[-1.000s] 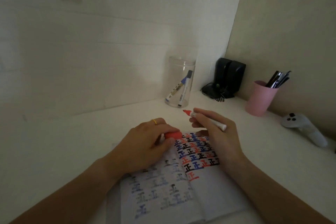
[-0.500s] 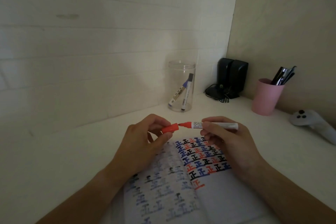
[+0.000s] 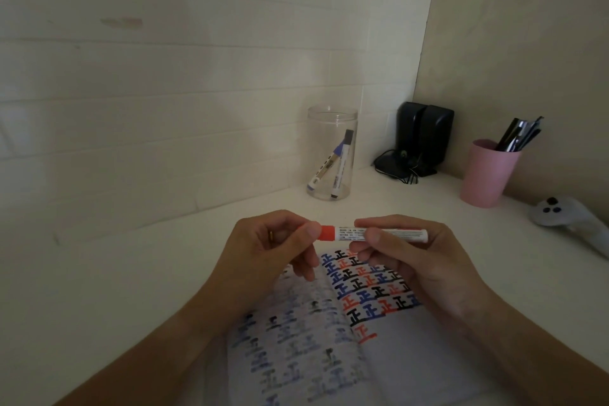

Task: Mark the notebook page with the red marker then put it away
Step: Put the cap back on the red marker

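An open notebook (image 3: 389, 356) lies on the white desk in front of me, its right page filled with rows of red, blue and black marks. Above it I hold the red marker (image 3: 405, 234) level. My right hand (image 3: 418, 260) grips its white barrel. My left hand (image 3: 273, 250) pinches the red cap (image 3: 327, 233), which sits on the marker's left end. A clear jar (image 3: 331, 155) with two markers inside stands behind, near the wall.
A pink cup (image 3: 487, 175) of pens stands at the right by the side wall. Black speakers (image 3: 423, 138) with a cable fill the corner. A white controller (image 3: 566, 217) lies at the far right. Walls close off the desk at back and right.
The cap was off and held apart in my left hand; both hands rose above the notebook and the cap is now pushed onto the marker's tip.
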### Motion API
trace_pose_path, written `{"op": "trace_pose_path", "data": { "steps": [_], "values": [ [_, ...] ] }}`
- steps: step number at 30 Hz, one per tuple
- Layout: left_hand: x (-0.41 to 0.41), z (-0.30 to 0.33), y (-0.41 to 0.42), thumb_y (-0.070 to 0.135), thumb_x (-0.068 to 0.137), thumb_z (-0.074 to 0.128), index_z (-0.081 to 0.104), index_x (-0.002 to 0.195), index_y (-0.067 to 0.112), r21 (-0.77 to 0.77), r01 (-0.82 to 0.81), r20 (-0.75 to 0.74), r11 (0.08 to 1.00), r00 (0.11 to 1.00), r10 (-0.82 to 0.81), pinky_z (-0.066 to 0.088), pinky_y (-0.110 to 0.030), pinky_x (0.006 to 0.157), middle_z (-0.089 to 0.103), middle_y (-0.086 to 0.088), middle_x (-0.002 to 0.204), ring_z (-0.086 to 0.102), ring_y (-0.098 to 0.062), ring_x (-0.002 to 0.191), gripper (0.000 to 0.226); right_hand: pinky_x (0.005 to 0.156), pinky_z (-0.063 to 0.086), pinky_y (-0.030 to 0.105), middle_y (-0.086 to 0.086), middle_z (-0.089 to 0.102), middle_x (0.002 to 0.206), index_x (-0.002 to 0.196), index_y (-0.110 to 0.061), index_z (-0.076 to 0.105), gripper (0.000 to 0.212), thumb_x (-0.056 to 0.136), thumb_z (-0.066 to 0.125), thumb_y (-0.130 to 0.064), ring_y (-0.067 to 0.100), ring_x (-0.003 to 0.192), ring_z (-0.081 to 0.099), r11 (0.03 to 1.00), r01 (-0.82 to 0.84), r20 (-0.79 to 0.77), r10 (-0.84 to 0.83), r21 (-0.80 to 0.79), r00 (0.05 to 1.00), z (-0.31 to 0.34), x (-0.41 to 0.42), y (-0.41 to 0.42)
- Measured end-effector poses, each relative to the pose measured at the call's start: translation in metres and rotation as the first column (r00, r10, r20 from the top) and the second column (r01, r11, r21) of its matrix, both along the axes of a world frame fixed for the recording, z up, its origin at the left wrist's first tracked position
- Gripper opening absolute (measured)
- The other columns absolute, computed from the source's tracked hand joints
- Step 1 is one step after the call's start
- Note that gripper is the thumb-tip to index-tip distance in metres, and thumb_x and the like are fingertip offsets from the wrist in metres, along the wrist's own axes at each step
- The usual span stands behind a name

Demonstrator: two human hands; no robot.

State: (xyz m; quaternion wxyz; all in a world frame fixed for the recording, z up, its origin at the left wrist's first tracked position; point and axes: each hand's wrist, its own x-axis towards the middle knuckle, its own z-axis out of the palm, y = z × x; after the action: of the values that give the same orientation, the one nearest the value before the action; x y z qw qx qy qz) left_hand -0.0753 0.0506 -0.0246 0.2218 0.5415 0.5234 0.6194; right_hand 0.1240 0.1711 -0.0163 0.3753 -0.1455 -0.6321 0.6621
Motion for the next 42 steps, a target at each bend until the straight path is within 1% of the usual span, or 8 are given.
{"op": "trace_pose_path", "data": {
  "steps": [10,16,19,23,30,34,38,42],
  "values": [
    [0.000,0.002,-0.002,0.031,0.085,0.075,0.079,0.084,0.013,0.021,0.062,0.144,0.998,0.988,-0.065,0.055,-0.024,0.054,0.075,-0.006,0.063,0.070,-0.020,0.049,0.018,0.068,0.064,0.028,0.006,0.084,0.091,0.095,-0.018,0.086,0.020,0.075,0.083,-0.019,0.026,0.079,0.081,0.949,0.134,-0.020,-0.134,0.285,0.991,0.003,0.001,-0.015],
    [0.010,0.005,0.004,0.014,0.087,0.077,0.074,0.117,0.014,0.131,0.153,0.146,0.980,0.974,-0.171,0.061,-0.026,0.075,0.082,-0.008,0.090,0.079,-0.023,0.080,0.030,0.075,0.063,0.049,0.017,0.080,0.088,0.108,-0.011,0.068,0.033,0.078,0.083,-0.012,0.039,0.083,0.077,0.948,0.009,0.095,-0.041,0.318,0.995,-0.004,-0.010,-0.017],
    [0.000,0.003,0.003,0.041,0.089,0.073,0.062,0.132,0.032,0.079,0.010,-0.136,0.997,0.991,0.001,0.062,-0.031,0.084,0.081,0.005,0.106,0.077,-0.015,0.095,0.045,0.080,0.063,0.038,0.020,0.078,0.103,0.141,-0.027,0.053,0.071,0.079,0.078,-0.005,0.033,0.093,0.077,0.991,-0.074,0.085,0.065,0.111,0.994,-0.003,-0.008,-0.009],
    [-0.020,-0.007,0.001,0.072,0.092,0.038,0.060,0.128,0.042,-0.030,-0.445,-0.789,0.895,0.560,0.252,0.051,-0.037,0.099,0.067,0.023,0.121,0.059,0.001,0.111,0.052,0.078,0.062,0.034,0.018,0.076,0.101,0.132,-0.025,0.068,0.059,0.087,0.066,0.013,0.030,0.088,0.073,0.998,-0.056,0.275,0.064,-0.037,0.959,-0.008,-0.004,0.003],
    [-0.036,-0.023,0.014,0.079,0.088,0.024,0.068,0.117,0.038,-0.168,-0.533,-0.850,0.829,0.504,0.152,0.049,-0.033,0.091,0.063,0.014,0.125,0.053,-0.009,0.114,0.067,0.070,0.063,0.025,0.010,0.080,0.102,0.125,-0.036,0.069,0.044,0.095,0.068,-0.005,0.027,0.090,0.077,0.988,-0.022,0.483,-0.057,0.156,0.874,0.029,-0.028,0.002],
    [-0.038,-0.021,0.013,0.077,0.089,0.021,0.069,0.115,0.038,-0.190,-0.520,-0.835,0.833,0.531,0.141,0.051,-0.034,0.091,0.063,0.015,0.124,0.052,-0.010,0.116,0.067,0.071,0.056,0.019,0.003,0.073,0.101,0.130,-0.029,0.057,0.046,0.093,0.073,-0.006,0.016,0.092,0.072,0.802,0.362,0.175,-0.489,0.476,0.855,0.093,-0.071,0.026],
    [-0.036,-0.019,0.013,0.074,0.089,0.014,0.068,0.112,0.036,-0.206,-0.514,-0.837,0.833,0.533,0.123,0.050,-0.033,0.091,0.066,0.016,0.121,0.052,-0.010,0.115,0.069,0.058,0.053,0.005,0.000,0.072,0.096,0.126,-0.020,0.049,0.045,0.092,0.073,-0.004,0.008,0.082,0.072,0.578,0.652,-0.166,-0.672,0.491,0.721,0.145,-0.109,0.051],
    [-0.037,-0.021,0.013,0.067,0.096,0.025,0.069,0.110,0.035,-0.185,-0.523,-0.847,0.832,0.514,0.135,0.050,-0.034,0.087,0.066,0.015,0.119,0.052,-0.011,0.113,0.055,0.077,0.064,0.032,0.007,0.074,0.099,0.118,-0.012,0.052,0.040,0.088,0.074,0.002,0.020,0.085,0.074,0.441,0.687,-0.184,-0.749,0.578,0.636,0.149,-0.133,0.074]
  ]
}}
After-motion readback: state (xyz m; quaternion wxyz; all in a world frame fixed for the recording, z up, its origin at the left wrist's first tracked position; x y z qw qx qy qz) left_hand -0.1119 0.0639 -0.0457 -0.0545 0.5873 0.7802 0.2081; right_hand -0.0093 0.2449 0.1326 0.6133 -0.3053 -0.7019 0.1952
